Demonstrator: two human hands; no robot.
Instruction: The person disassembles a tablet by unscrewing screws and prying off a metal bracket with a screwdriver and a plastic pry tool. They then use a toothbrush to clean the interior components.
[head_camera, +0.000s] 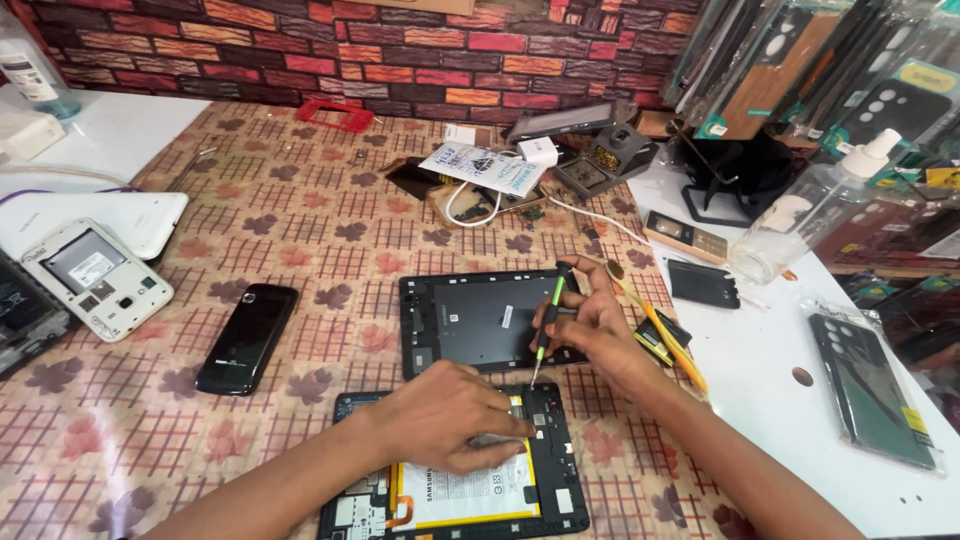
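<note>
Near the worktop's front edge, the left hand (450, 415) lies flat on the opened tablet (455, 480), while the right hand (590, 325) pinches a green screwdriver (548, 322), tip down at its top edge.

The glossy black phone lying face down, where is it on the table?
In the head view, the glossy black phone lies left of the removed dark tablet back cover, right of the opened white phone, on the patterned tablecloth.

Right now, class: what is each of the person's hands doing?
Left hand: flat, pressing on the opened tablet, gripping nothing.
Right hand: closed around the slim green-and-black screwdriver.
</note>
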